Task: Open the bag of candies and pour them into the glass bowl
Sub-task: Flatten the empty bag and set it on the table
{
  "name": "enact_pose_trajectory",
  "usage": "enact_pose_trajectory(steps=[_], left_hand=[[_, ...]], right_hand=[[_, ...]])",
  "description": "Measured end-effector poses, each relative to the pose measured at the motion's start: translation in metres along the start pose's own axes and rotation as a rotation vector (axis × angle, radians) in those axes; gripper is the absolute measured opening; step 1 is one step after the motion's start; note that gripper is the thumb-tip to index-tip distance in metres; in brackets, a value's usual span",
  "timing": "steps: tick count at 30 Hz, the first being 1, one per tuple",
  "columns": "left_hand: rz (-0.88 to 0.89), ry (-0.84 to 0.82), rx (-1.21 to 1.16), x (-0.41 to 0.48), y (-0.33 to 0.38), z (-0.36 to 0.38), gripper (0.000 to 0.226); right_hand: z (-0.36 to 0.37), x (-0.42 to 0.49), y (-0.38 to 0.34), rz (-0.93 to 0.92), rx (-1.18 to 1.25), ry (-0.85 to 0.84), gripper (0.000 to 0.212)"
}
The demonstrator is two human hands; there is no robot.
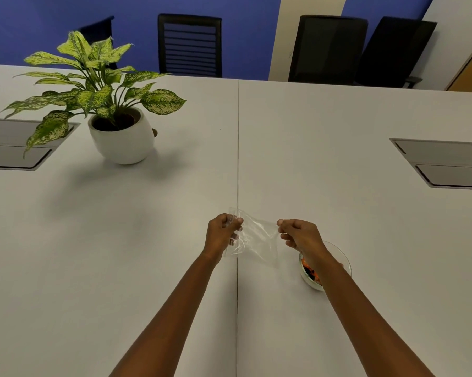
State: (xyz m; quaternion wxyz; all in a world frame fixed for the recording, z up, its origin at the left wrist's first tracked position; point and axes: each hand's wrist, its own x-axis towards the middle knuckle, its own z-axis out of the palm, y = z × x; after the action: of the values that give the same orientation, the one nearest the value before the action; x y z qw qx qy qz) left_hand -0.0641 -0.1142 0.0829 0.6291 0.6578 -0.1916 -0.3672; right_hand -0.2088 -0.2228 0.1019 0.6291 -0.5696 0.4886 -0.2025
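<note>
Now the clear bag (256, 238), seemingly emptied, is pinched at its top corners by the left hand (221, 232) and right hand (300, 235) beside the glass bowl (343, 257) holding the candies (309, 270), and is best laid aside clear of it.

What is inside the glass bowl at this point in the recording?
Orange and dark candies lie in the glass bowl. The right forearm crosses over the bowl and covers much of it, so how full it is cannot be seen. The clear bag, held by both hands, looks empty.
</note>
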Motion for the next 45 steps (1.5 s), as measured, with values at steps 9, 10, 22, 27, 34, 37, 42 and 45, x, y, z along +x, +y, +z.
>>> enact_pose_trajectory(steps=[9,10,22,27,34,37,42,45], left_hand=[[0.008,-0.120,0.153,0.001,-0.001,-0.012,0.016],[0.005,-0.116,0.164,0.001,-0.001,-0.014,0.017],[-0.090,0.090,0.071,0.002,-0.008,-0.031,0.046],[-0.242,0.010,-0.008,-0.007,-0.025,-0.033,0.049],[-0.265,0.160,-0.063,-0.009,-0.043,-0.051,0.031],[-0.245,0.244,0.034,-0.005,-0.048,-0.069,0.028],[-0.215,0.334,0.267,-0.001,-0.054,-0.094,0.030],[-0.215,0.351,0.406,0.000,-0.056,-0.105,0.038]], right_hand=[[0.001,0.003,0.007,-0.032,-0.045,0.052,0.018],[0.002,0.003,0.007,-0.034,-0.048,0.022,0.019],[0.018,0.001,0.008,-0.062,-0.047,-0.063,0.005],[0.042,0.001,0.020,0.040,0.134,-0.016,0.003],[0.081,0.000,0.046,0.106,0.094,-0.029,0.008],[0.099,0.001,0.053,0.096,0.037,-0.055,0.005],[0.127,0.000,0.061,0.051,-0.089,-0.106,0.018],[0.141,0.000,0.064,0.066,-0.150,-0.138,0.027]])
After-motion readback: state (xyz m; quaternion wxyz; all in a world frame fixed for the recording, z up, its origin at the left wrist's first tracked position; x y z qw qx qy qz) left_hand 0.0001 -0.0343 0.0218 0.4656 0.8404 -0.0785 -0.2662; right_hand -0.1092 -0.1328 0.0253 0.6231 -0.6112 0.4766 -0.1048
